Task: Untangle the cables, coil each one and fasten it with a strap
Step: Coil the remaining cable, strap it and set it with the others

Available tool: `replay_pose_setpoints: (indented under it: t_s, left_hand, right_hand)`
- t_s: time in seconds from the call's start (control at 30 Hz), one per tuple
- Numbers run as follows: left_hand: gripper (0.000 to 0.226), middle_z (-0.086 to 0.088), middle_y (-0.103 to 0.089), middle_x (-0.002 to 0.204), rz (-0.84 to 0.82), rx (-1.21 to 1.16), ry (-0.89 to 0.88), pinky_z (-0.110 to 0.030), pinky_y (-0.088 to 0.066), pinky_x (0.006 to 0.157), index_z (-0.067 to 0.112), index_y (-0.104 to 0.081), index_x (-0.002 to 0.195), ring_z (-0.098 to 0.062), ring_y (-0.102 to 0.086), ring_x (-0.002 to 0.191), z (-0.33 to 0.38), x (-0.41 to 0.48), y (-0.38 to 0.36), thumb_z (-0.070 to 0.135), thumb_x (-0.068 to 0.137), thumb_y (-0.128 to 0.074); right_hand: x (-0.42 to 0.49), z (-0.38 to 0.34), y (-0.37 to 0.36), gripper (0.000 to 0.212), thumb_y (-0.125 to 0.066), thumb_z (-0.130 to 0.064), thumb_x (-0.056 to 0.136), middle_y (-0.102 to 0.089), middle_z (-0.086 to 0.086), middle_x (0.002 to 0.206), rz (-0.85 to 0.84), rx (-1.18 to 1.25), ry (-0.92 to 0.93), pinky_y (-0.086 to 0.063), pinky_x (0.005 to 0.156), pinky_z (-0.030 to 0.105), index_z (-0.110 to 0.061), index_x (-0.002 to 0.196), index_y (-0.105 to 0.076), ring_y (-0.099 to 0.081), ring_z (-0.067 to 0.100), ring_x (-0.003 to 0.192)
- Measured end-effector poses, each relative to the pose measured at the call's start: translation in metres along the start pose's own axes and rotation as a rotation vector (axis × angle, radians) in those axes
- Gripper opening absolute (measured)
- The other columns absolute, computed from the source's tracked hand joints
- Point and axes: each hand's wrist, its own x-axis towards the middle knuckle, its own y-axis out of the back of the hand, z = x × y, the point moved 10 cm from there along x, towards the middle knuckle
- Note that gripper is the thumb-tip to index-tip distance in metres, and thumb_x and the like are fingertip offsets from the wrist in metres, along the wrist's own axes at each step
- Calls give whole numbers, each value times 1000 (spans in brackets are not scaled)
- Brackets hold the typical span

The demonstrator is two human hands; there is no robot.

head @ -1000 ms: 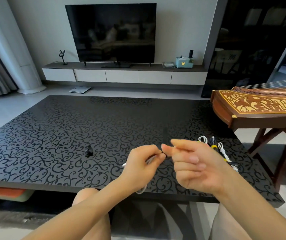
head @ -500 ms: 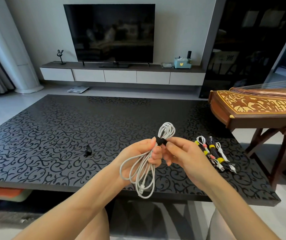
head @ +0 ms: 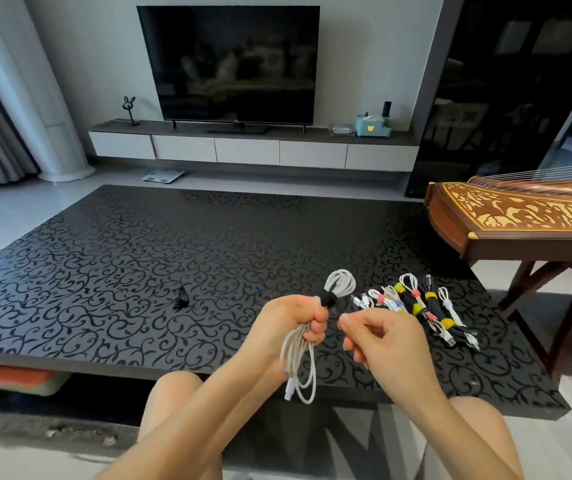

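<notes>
Well, the head view looks down over a black tabletop [head: 104, 271] with curly swirls all over it. The left hand [head: 288, 323] is up above the near edge of the tabletop. Its fingers are curled tight around a white cable [head: 298, 368] that is wound into loops. One round loop of the cable sticks up above the fist, and the other loops hang down below it with a plug at the bottom. A black strap [head: 328, 298] goes around the cable just above the left hand.

The right hand [head: 381, 344] is just beside the left hand. Its fingers are curled in, and its thumb and first finger come close together near the little end of the black strap. I cannot tell if they pinch the strap end or hold nothing.

On the tabletop, to the right and a bit past the hands, lie the tied cables [head: 416, 306], some white and some black, with yellow and pink bands on them. They lie side by side. A small loose strap [head: 181, 297], also black, sits alone on the tabletop to the left of the hands.

Far back, a big dark TV [head: 229, 64] stands on a long shelf [head: 250, 133]. A wooden string instrument [head: 520, 220] stands at the right. Two bare knees [head: 173, 393] show at the bottom.
</notes>
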Motion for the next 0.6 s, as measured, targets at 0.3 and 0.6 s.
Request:
replay_pose_setpoints:
  t_s: [0.3, 0.6]
  left_hand:
    - [17, 3, -48, 56, 269, 1066, -875, -21, -36, 49, 7, -49, 69, -7, -42, 51, 47, -31, -19, 0, 84, -52]
    - [21, -4, -50, 70, 8, 1512, -1244, -22, -31, 65, 7, -49, 93, -13, -32, 68, 41, -37, -47, -1, 79, -36]
  right_hand:
    - [6, 2, -8, 29, -58, -7, 90, -59, -1, 48, 31, 159, -218, -39, 41, 18, -6, 63, -69, -49, 5, 42]
    - [8, 21, -21, 18, -54, -1, 92, -63, 6, 59, -103, 592, -564, -45, 44, 18, 3, 79, -66, -54, 7, 46]
